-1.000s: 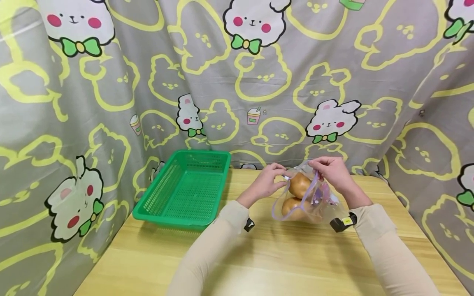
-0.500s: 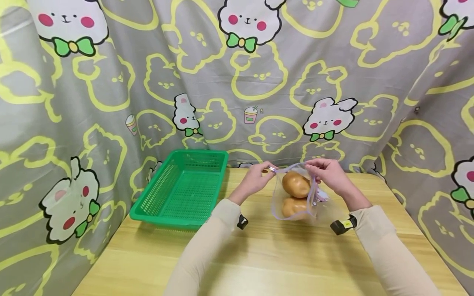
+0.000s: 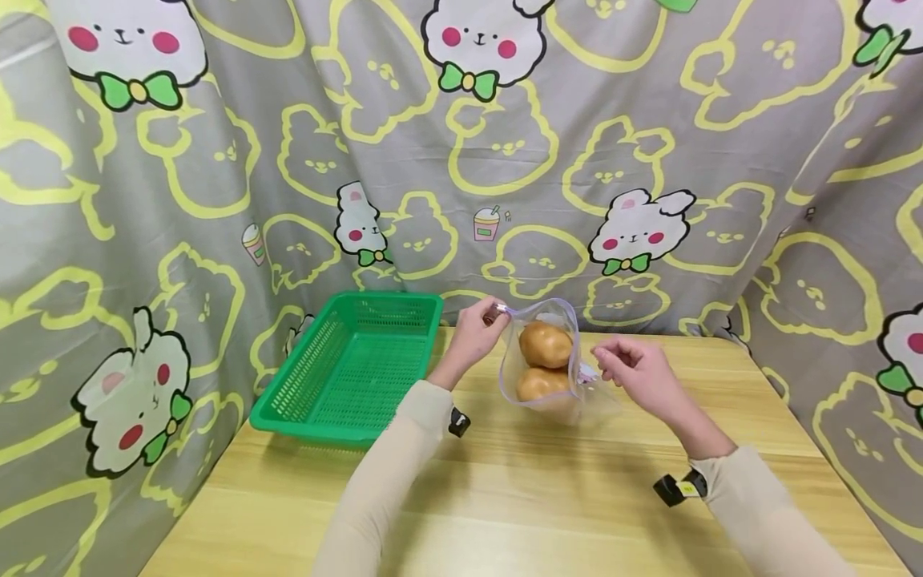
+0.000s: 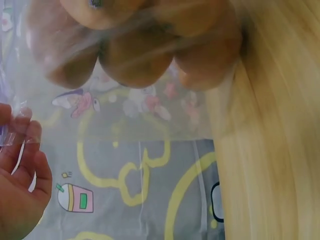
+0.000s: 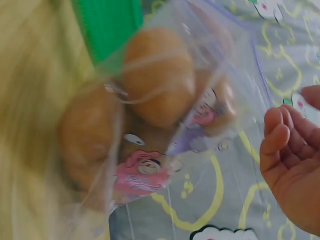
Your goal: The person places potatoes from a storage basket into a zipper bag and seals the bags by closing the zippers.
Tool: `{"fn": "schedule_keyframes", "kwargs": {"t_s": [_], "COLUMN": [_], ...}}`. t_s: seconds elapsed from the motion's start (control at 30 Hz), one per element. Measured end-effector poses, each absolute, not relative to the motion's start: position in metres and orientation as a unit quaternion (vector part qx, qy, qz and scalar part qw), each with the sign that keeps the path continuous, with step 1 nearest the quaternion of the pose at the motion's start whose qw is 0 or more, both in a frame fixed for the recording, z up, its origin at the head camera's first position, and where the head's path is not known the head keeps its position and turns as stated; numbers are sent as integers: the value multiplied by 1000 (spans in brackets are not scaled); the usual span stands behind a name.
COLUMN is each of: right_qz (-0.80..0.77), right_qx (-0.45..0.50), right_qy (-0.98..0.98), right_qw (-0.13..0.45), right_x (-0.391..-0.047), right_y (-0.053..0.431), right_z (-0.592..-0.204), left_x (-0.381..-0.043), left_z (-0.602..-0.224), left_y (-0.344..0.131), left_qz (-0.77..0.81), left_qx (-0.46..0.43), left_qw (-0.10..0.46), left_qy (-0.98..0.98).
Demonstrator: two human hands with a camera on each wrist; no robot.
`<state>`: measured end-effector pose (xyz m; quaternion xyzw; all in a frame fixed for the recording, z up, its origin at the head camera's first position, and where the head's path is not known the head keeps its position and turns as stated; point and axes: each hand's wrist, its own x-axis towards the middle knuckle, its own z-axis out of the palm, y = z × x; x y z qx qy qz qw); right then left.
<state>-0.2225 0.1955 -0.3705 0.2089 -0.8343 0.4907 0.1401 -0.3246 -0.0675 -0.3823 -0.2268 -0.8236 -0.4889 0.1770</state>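
Observation:
A clear zip bag (image 3: 591, 394) with a lilac zip edge and printed cartoon figures stands over the table, its mouth spread wide. Inside are several glossy brown, rounded fruit-like things (image 3: 546, 344), seen through the plastic as brown shapes (image 4: 135, 60) in the left wrist view. My left hand (image 3: 472, 332) pinches the bag's upper left corner, at the zip's end. To the right of the bag, my right hand (image 3: 638, 373) holds nothing; its fingers are loosely bent, near the zip edge but apart from it, as the right wrist view also shows.
On the left of the wooden table (image 3: 505, 505) stands a green plastic basket (image 3: 360, 377) with slotted walls and nothing in it. A grey curtain (image 3: 425, 160) with cartoon prints hangs behind the table and along both sides.
My right hand has let go of the zip edge and drawn away to the right. My left hand has moved left and up with the bag, whose mouth is now wider.

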Motion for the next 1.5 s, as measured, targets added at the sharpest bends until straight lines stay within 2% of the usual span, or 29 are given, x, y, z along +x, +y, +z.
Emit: {"fn": "schedule_keyframes", "kwargs": {"t_s": [0.17, 0.27, 0.43, 0.9, 1.23, 1.5], "right_qz": [408, 356, 321, 410, 456, 460], "right_qx": [303, 340, 346, 268, 144, 123], "right_qy": [-824, -818, -815, -786, -807, -808], "right_qw": [250, 297, 336, 378, 347, 348], "right_x": [-210, -208, -212, -218, -227, -238], "right_y": [184, 179, 172, 183, 195, 203], "right_z": [-388, -398, -407, -405, -395, -389], "left_x": [-328, -330, -330, -323, -313, -296], "left_z": [-380, -380, -380, -375, -372, -357], "left_y": [-70, -70, -72, -98, -108, -109], "left_qz": [-497, -499, -508, -553, -609, -649], "left_qx": [-209, -197, -191, -156, -133, -167], "left_qw": [203, 214, 226, 242, 237, 217], "left_qy": [-817, -817, -809, -782, -745, -710]}}
